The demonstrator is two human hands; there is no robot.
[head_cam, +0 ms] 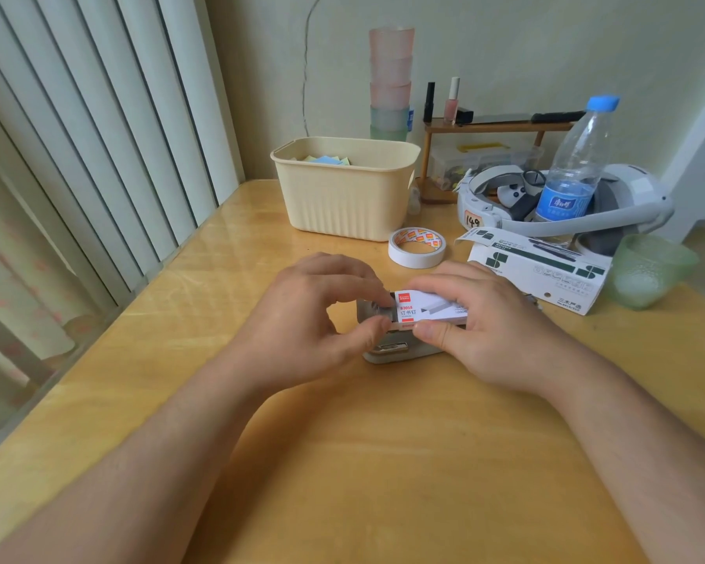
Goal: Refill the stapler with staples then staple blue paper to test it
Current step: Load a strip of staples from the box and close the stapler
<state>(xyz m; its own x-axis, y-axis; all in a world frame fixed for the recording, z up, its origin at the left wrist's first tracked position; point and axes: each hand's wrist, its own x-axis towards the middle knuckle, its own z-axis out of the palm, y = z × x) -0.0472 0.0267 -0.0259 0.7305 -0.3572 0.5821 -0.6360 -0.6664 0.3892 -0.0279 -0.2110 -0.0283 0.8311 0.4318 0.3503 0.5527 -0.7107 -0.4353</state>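
A small white staple box (428,310) with red print is held above the table in my right hand (481,323), thumb under it and fingers over its top. My left hand (314,315) pinches the box's open left end, where a dark inner tray with staples shows. Directly beneath the box lies the grey stapler (387,352), mostly hidden by both hands; only its near metal end shows. Blue and green paper sheets (326,160) lie inside the cream basket (342,205) at the back.
A roll of white tape (417,247) lies behind the hands. A white and green carton (538,270), a green glass (648,270), a water bottle (574,164), a white headset (635,197) and a small wooden shelf (493,128) crowd the right. Blinds run along the table's left edge.
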